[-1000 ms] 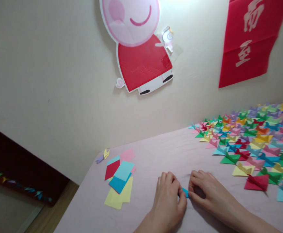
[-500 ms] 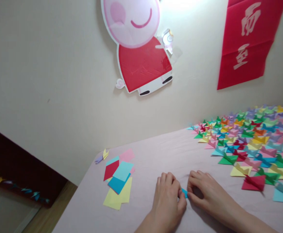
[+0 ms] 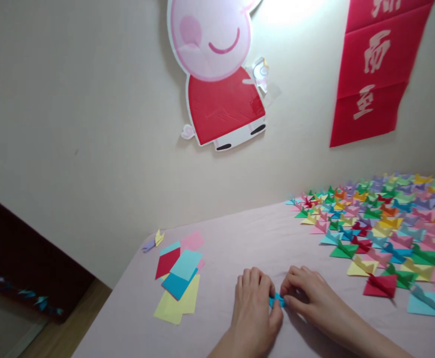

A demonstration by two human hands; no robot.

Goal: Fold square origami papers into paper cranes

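Between my two hands, low on the cloth-covered table, is a small folded piece of blue paper [image 3: 276, 300]. My left hand [image 3: 254, 303] pinches its left side with thumb and fingers, hiding part of it. On the other side, my right hand [image 3: 309, 296] grips the right end between thumb and curled fingers. The paper's exact folded shape is mostly covered. Loose paper squares [image 3: 182, 278] in light blue, blue, red, pink and yellow lie overlapping to the left of my hands.
Many folded paper cranes [image 3: 380, 233] in mixed colours stand in rows on the right of the pale pink table [image 3: 128, 318]. Two narrow folded pieces [image 3: 154, 242], purple and yellow, lie at the far left corner. A wall with a pig cutout [image 3: 225, 104] rises behind.
More of the blue paper shows between my hands now. Both hands keep their hold on it, shifting only slightly. The camera view has tilted a little.
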